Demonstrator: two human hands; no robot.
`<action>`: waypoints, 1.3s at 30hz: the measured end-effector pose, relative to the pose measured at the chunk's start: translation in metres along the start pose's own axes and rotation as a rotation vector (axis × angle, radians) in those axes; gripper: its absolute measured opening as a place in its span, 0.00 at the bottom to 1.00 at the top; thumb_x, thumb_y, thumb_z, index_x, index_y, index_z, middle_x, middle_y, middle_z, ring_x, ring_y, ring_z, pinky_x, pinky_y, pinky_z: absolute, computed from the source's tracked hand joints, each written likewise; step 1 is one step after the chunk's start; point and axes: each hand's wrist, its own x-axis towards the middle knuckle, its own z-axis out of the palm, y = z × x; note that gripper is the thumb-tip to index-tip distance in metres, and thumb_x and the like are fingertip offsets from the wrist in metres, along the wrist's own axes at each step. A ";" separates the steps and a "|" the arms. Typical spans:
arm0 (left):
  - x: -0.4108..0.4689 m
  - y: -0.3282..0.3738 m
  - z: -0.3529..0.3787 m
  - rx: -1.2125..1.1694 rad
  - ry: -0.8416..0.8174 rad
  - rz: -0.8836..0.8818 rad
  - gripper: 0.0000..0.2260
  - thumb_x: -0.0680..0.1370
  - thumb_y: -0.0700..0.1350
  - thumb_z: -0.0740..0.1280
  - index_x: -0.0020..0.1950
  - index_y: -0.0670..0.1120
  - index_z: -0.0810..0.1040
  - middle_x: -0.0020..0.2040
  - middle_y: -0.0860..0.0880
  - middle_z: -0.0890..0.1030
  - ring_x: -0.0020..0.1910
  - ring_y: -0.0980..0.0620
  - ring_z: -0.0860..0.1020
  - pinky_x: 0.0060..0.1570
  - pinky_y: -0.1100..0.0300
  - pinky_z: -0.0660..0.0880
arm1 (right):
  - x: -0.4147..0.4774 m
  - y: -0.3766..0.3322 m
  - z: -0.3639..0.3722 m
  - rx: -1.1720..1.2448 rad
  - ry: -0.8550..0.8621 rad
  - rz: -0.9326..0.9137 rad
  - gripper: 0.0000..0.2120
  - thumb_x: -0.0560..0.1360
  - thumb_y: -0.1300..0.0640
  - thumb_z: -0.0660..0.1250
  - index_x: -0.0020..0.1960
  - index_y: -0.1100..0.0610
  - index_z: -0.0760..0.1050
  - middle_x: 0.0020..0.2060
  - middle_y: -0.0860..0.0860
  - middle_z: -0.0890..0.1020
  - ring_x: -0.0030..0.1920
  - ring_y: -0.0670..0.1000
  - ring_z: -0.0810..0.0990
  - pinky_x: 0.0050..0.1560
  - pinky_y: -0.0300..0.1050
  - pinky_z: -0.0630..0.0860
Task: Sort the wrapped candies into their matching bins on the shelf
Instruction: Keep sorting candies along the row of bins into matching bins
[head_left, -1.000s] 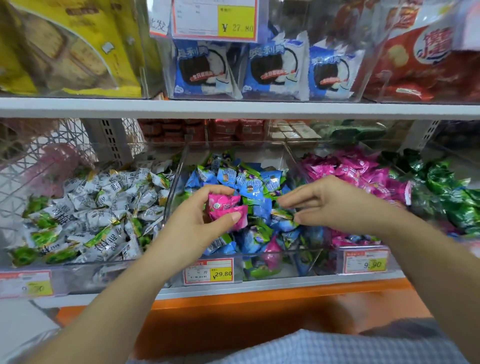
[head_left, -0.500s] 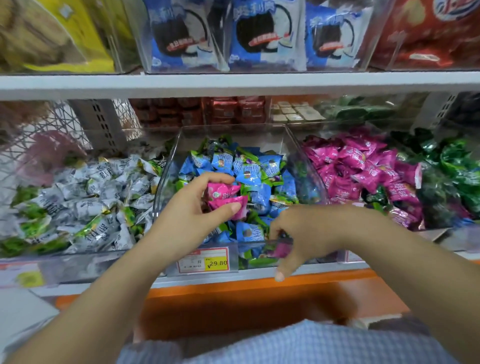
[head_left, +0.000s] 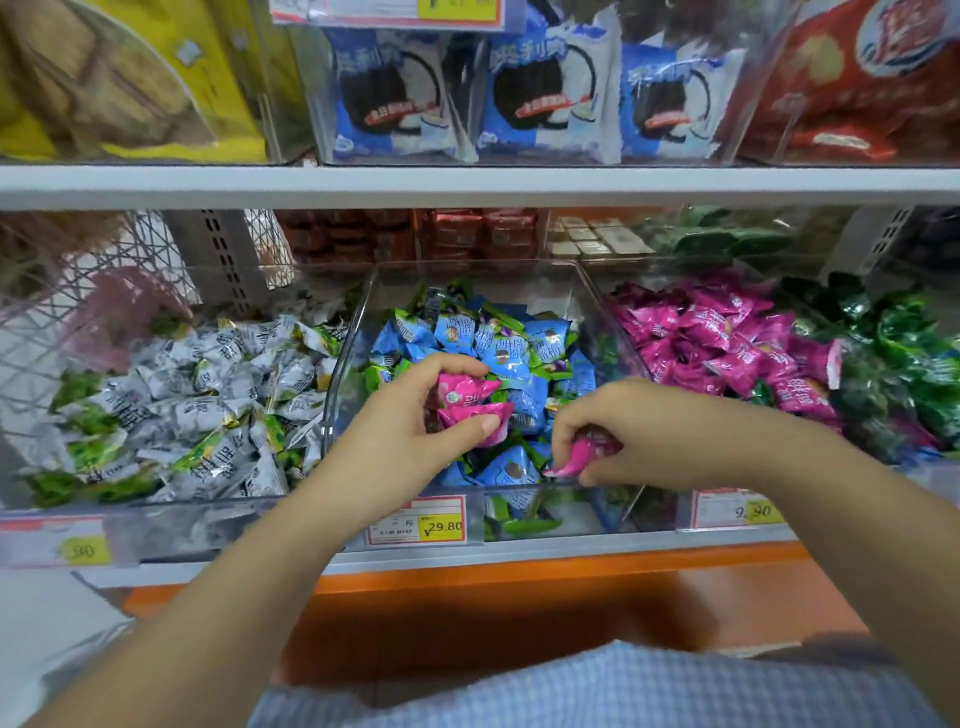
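My left hand (head_left: 400, 436) holds two pink wrapped candies (head_left: 470, 402) over the clear middle bin (head_left: 467, 275), which is full of blue wrapped candies (head_left: 511, 345). My right hand (head_left: 654, 431) pinches another pink candy (head_left: 584, 454) at the front of that same bin. The bin of pink candies (head_left: 722, 332) stands just to the right. White and green wrapped candies (head_left: 208, 400) fill the bin on the left.
Dark green candies (head_left: 904, 358) lie at the far right. Price tags (head_left: 415, 522) hang on the bins' front walls. A white shelf board (head_left: 467, 184) above carries blue snack packs (head_left: 535, 98), yellow packs and red packs. An orange panel (head_left: 519, 597) runs below the shelf.
My right hand dipped to the front of the blue bin and has come up pinching a pink candy. The left hand kept its pink candies and barely moved.
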 end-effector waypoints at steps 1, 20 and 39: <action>0.001 0.002 0.003 -0.006 0.000 0.006 0.13 0.73 0.44 0.72 0.54 0.56 0.75 0.44 0.61 0.82 0.42 0.62 0.81 0.44 0.67 0.75 | -0.007 0.003 -0.001 0.061 0.058 -0.005 0.07 0.73 0.55 0.71 0.44 0.43 0.75 0.31 0.39 0.75 0.33 0.36 0.73 0.33 0.29 0.67; 0.126 0.068 0.142 0.441 0.147 0.340 0.13 0.78 0.48 0.67 0.60 0.46 0.73 0.50 0.50 0.75 0.52 0.54 0.71 0.45 0.68 0.64 | -0.057 0.152 -0.021 0.009 0.641 0.423 0.23 0.79 0.54 0.60 0.74 0.53 0.63 0.73 0.53 0.64 0.73 0.52 0.61 0.74 0.47 0.56; 0.174 0.076 0.146 0.826 -0.436 -0.089 0.41 0.71 0.74 0.47 0.78 0.56 0.43 0.79 0.50 0.47 0.76 0.46 0.57 0.72 0.55 0.57 | -0.062 0.134 -0.025 0.134 0.647 0.361 0.21 0.79 0.56 0.60 0.72 0.50 0.66 0.72 0.48 0.67 0.72 0.49 0.63 0.73 0.47 0.57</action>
